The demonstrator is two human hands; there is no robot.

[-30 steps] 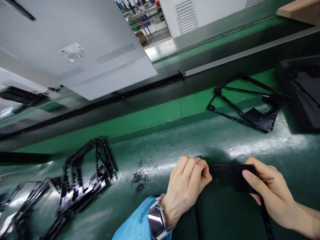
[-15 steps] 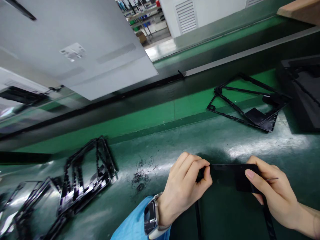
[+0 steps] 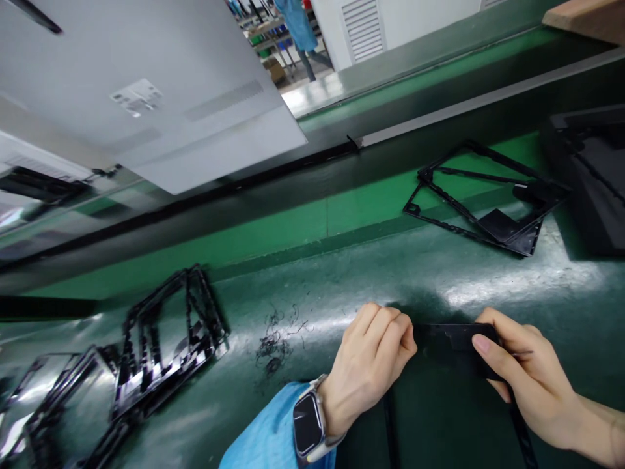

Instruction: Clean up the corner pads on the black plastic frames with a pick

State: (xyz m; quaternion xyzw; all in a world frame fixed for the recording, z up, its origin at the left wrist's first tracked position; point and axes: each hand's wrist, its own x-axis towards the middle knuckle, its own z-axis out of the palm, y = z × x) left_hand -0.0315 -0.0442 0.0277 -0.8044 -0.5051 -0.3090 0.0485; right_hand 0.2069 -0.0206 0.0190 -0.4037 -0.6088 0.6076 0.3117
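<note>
A thin black plastic frame (image 3: 456, 335) is held up over the bench by its far edge, its side bars running down toward me. My left hand (image 3: 374, 358) is closed at the frame's left far corner, fingers curled and the fingertips mostly hidden. My right hand (image 3: 532, 378) grips the right far corner, thumb on top and fingers behind. A thin pointed sliver shows beside the right fingers; what it belongs to is hidden. Left of my left hand, thin black curled shavings (image 3: 274, 345) lie scattered on the green bench.
Several black frames (image 3: 168, 345) are piled at the left. Two more frames (image 3: 488, 202) lie crossed at the back right, beside a dark box-like object (image 3: 593, 182). A large grey panel (image 3: 205, 98) stands at the back left. Far off, a person in blue (image 3: 299, 29) is partly visible.
My left hand has rolled over and its fingers have curled in more tightly. The held frame has tilted slightly. A person in blue has come into view in the background.
</note>
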